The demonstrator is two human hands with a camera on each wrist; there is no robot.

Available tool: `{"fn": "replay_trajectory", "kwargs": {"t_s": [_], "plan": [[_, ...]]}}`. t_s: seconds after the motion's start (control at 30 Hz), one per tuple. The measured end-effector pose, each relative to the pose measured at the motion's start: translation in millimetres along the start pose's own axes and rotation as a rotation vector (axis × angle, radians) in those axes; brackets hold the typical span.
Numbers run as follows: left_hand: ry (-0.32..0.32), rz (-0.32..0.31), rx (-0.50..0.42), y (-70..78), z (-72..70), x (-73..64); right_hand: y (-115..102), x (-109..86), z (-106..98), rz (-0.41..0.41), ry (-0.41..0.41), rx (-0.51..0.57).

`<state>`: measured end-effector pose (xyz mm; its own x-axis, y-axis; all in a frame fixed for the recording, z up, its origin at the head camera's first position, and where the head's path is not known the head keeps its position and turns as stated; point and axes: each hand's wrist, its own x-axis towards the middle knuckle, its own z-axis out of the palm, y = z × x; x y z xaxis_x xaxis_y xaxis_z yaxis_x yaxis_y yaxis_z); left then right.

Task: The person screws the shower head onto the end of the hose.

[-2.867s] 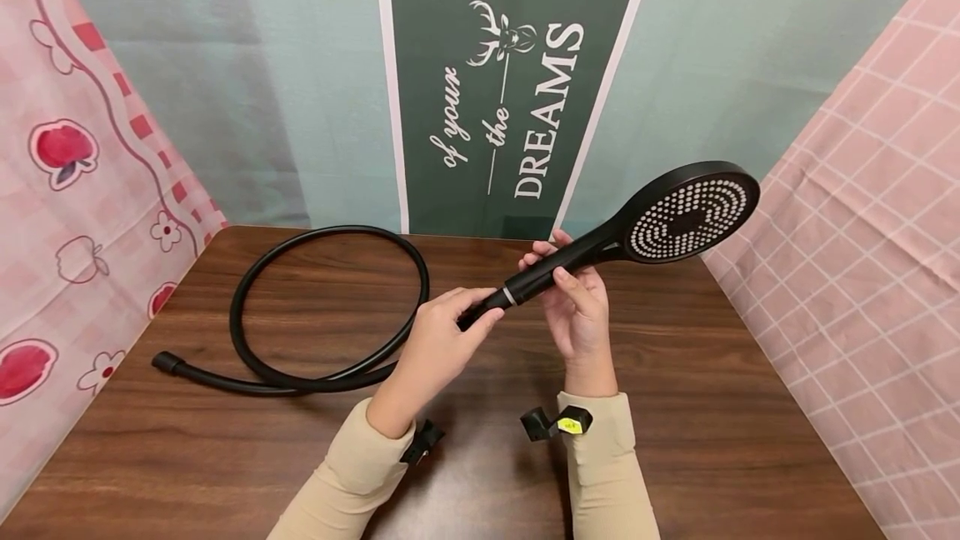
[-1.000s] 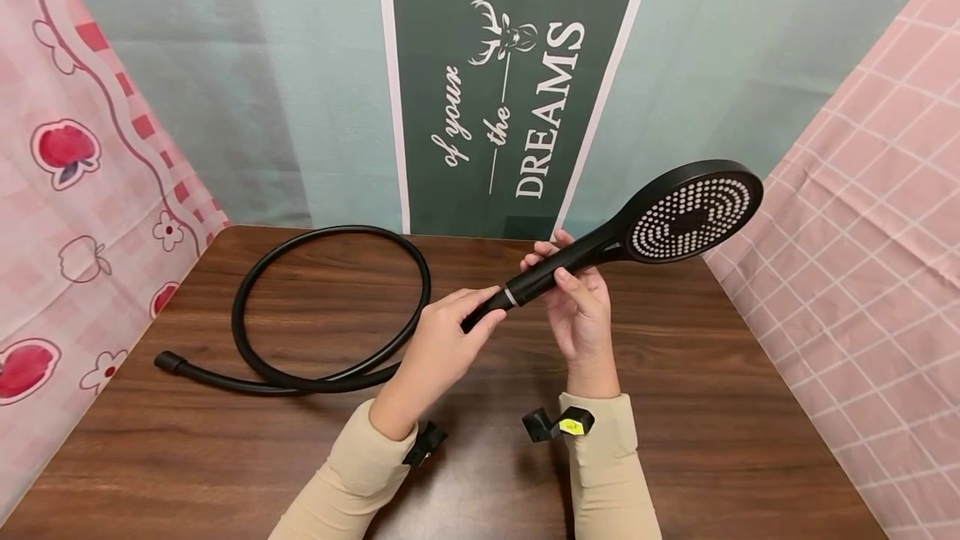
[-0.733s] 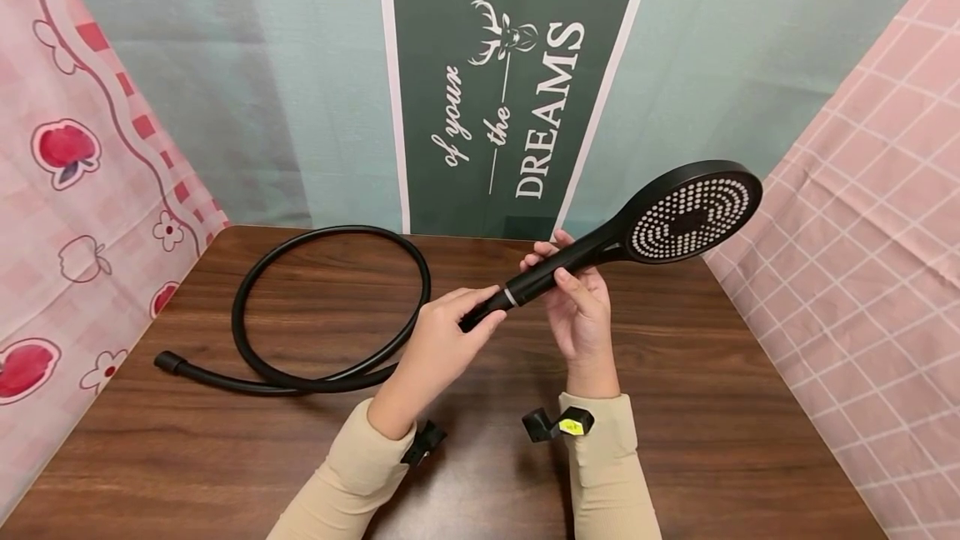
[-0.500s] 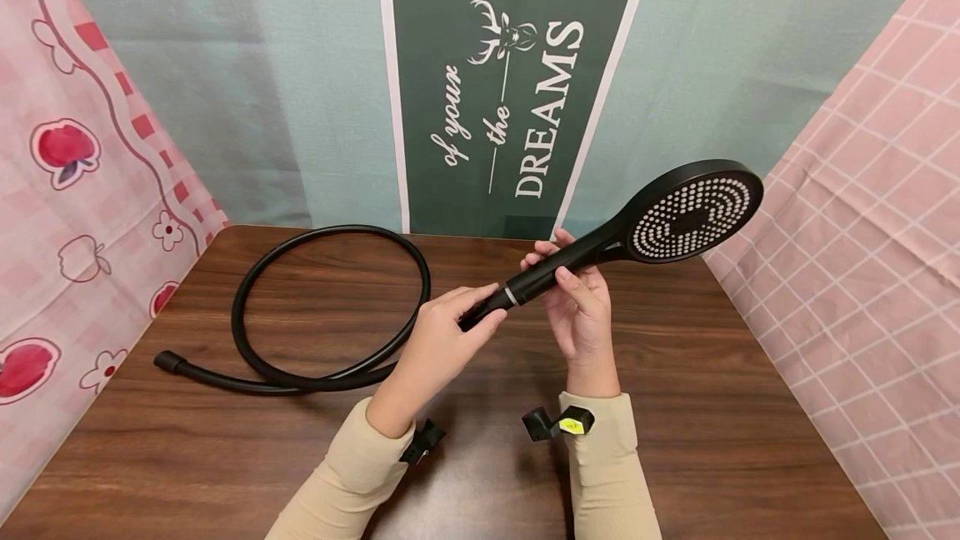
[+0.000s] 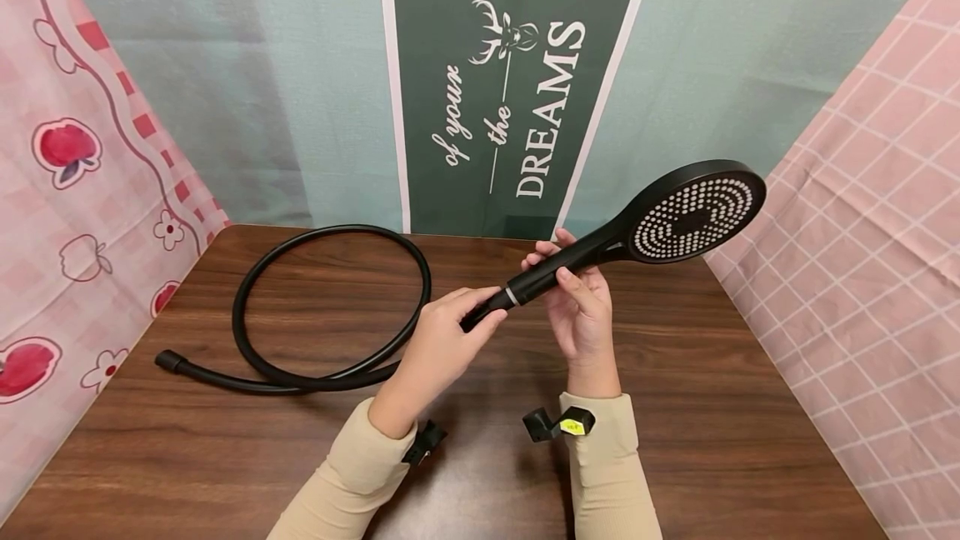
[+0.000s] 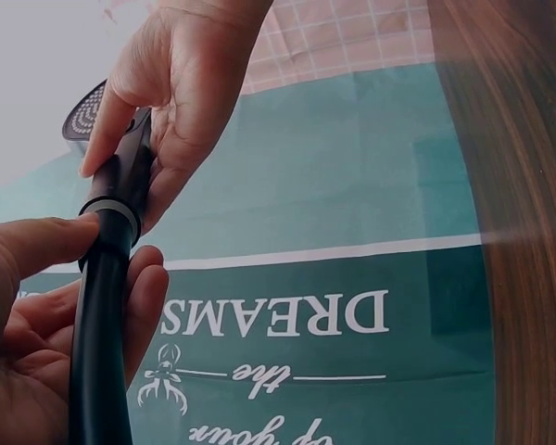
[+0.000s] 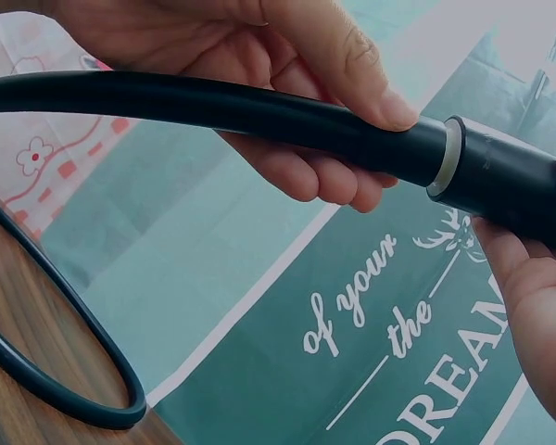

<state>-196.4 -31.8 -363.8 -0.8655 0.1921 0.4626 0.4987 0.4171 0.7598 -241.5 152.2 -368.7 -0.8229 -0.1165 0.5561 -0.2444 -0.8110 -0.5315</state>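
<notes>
"Wood-grained surface (image 5: 712, 432), a pink checked cloth (image 5: 885, 215) hanging on its right: where is the shower head (image 5: 652, 207)?"

"Held up in the air, in the right grip (image 5: 581, 319). Thumb on one side of the handle (image 5: 540, 275), fingers on the other, with only the handle's thickness between them."

"And the left grip (image 5: 442, 340)?"

"Drawn in to the hose's width: thumb and curled fingers pinch the black hose (image 5: 322, 385) just short of the pale ring (image 5: 512, 296), where hose and handle meet."

"Which is nearer that ring?"

"The left, its thumb just beside it; the right is close on the other side, farther up the handle."

"So how does the long axis run?"

"Slantwise, rising from the left grip through the right, with the spray face (image 5: 693, 219) at the top, toward the head camera. Hose end and handle share nearly one line; past the left thumb the hose curves away. How tight the join is, I cannot tell."

"And the remaining hose?"

"Looped on the surface to the left, its other end (image 5: 171, 362) lying loose"
</notes>
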Motion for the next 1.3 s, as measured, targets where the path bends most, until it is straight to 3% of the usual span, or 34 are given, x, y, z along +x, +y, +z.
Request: {"fn": "replay_trajectory", "kwargs": {"t_s": [0.57, 0.77, 1.03, 1.3], "plan": [[0.055, 0.083, 0.065, 1.6, 1.6, -1.4, 0.0, 1.6, 1.7, 0.006, 0.007, 0.011], [0.044, 0.068, 0.047, 3.2, -0.6, -2.1, 0.7, 1.0, 2.7, 0.011, 0.015, 0.003], [0.007, 0.000, 0.028, 1.7, 0.2, -3.1, 1.7, -2.0, -1.1, 0.008, -0.002, 0.027], [0.033, 0.040, 0.041, -0.3, 6.1, -3.6, 1.0, -1.7, -3.7, 0.005, -0.010, 0.032]]}}
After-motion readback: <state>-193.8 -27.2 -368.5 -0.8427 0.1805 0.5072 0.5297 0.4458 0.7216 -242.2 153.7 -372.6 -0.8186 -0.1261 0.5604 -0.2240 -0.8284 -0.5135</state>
